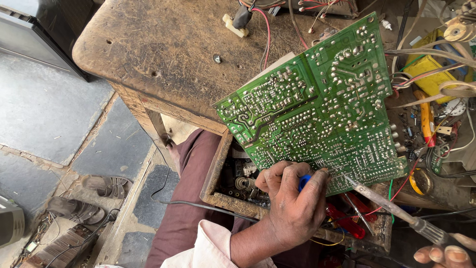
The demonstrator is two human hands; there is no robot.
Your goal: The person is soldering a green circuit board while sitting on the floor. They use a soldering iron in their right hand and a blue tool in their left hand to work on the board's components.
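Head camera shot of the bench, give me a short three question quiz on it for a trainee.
1. True or false: the green circuit board is held with its soldered side facing the camera.
2. Which hand grips the board's lower edge? A) left hand B) right hand C) neither
3. Fill in: the right hand holds a soldering iron whose tip points at the board's lower ____ corner.

Key:
1. True: solder joints and traces show, no component bodies.
2. A: the left hand pinches the edge, with something blue under its fingers.
3. Right: the tip sits beside that corner; whether it touches the board is unclear.
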